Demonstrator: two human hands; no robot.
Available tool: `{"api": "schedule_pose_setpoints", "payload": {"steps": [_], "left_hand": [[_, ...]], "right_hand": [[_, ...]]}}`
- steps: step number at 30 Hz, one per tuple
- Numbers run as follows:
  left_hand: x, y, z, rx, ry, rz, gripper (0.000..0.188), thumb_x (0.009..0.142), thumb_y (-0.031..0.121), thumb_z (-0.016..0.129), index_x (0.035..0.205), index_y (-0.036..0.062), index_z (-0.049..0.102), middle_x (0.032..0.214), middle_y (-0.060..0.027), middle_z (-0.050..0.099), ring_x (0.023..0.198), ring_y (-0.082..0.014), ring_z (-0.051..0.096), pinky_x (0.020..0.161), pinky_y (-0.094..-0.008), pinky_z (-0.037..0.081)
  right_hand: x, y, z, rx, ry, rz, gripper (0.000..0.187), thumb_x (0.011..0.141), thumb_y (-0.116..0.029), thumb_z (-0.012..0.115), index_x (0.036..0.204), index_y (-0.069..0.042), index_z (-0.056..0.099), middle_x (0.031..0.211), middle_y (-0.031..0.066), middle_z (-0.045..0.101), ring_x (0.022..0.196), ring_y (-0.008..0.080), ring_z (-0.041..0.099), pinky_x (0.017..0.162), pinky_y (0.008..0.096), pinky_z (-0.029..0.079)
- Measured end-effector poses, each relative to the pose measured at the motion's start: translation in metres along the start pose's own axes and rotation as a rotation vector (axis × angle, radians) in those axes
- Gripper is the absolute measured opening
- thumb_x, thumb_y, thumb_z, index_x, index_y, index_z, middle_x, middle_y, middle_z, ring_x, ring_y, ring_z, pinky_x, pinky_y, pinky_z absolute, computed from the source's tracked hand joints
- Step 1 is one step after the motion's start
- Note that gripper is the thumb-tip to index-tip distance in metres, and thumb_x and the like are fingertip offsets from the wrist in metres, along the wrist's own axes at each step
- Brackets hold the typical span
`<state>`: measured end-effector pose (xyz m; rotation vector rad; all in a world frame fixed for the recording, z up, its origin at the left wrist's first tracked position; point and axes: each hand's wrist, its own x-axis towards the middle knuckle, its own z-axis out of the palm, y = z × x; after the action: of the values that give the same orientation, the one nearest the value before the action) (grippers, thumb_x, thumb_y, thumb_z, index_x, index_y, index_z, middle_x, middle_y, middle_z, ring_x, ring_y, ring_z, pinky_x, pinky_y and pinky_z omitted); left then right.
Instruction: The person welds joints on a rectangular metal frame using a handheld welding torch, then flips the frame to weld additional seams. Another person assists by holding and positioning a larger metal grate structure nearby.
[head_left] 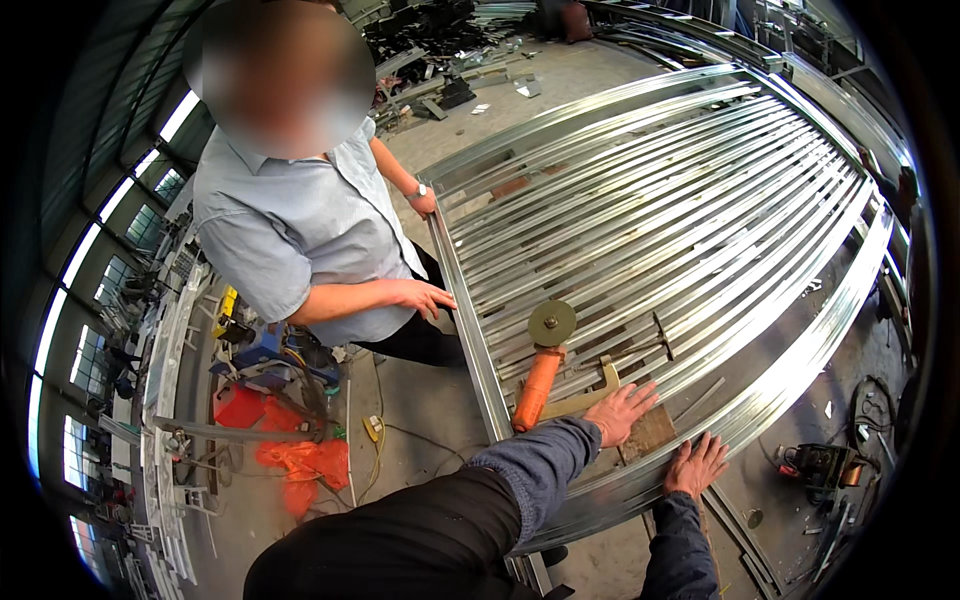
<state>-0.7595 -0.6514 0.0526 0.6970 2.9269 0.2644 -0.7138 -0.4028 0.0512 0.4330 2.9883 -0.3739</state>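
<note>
A large frame of shiny metal bars lies before me, with many parallel slats between its rails. My left hand reaches over its near part, fingers spread, beside a tan, curved metal tool that looks like a clamp with a dark bar. My right hand rests with fingers apart on the wide near-side metal rail. Neither hand grips anything. Left of my left hand, an orange angle grinder with a round disc lies on the slats. A brown board shows beneath the slats near my hands.
A co-worker in a grey shirt stands at the left end, both hands on the end rail. Orange-red plastic sheeting and a blue machine are on the left. A dark machine with a copper-coloured part and cables lie right.
</note>
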Motion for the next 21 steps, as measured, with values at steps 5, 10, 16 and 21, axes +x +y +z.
{"api": "schedule_pose_setpoints", "payload": {"steps": [5,10,16,21], "left_hand": [[-0.003,-0.002,0.004,0.002,0.041,-0.013,0.096,0.086,0.014,0.071,0.171,0.0119,0.025,0.179,-0.0100,0.018,0.151,-0.0396,0.039,0.125,-0.0461,0.038],[-0.001,0.002,-0.001,-0.004,0.034,-0.008,0.095,0.085,0.013,0.070,0.170,0.0130,0.028,0.179,-0.0097,0.019,0.150,-0.0392,0.040,0.123,-0.0457,0.040],[0.002,-0.001,0.006,-0.001,0.022,-0.022,0.096,0.086,0.015,0.072,0.171,0.0137,0.027,0.179,-0.0089,0.018,0.150,-0.0395,0.041,0.123,-0.0463,0.040],[0.002,-0.003,0.006,0.007,0.017,-0.018,0.095,0.087,0.016,0.071,0.171,0.0149,0.027,0.179,-0.0087,0.017,0.150,-0.0396,0.040,0.125,-0.0464,0.039]], "right_hand": [[0.000,-0.002,0.001,-0.012,-0.017,-0.019,0.063,0.113,-0.049,0.042,0.163,-0.012,0.045,0.172,0.0156,0.038,0.164,0.0371,0.019,0.133,0.0586,0.006],[0.002,0.004,0.004,-0.017,-0.006,-0.022,0.064,0.113,-0.051,0.042,0.164,-0.012,0.044,0.171,0.0155,0.038,0.164,0.0375,0.019,0.132,0.0602,0.006],[0.002,-0.001,0.000,-0.022,-0.020,-0.045,0.066,0.111,-0.051,0.044,0.163,-0.010,0.044,0.171,0.0147,0.040,0.164,0.0391,0.020,0.132,0.0614,0.005],[0.002,-0.004,-0.004,-0.010,-0.039,-0.039,0.066,0.112,-0.052,0.043,0.163,-0.009,0.044,0.171,0.0137,0.040,0.164,0.0379,0.018,0.132,0.0609,0.003]]}}
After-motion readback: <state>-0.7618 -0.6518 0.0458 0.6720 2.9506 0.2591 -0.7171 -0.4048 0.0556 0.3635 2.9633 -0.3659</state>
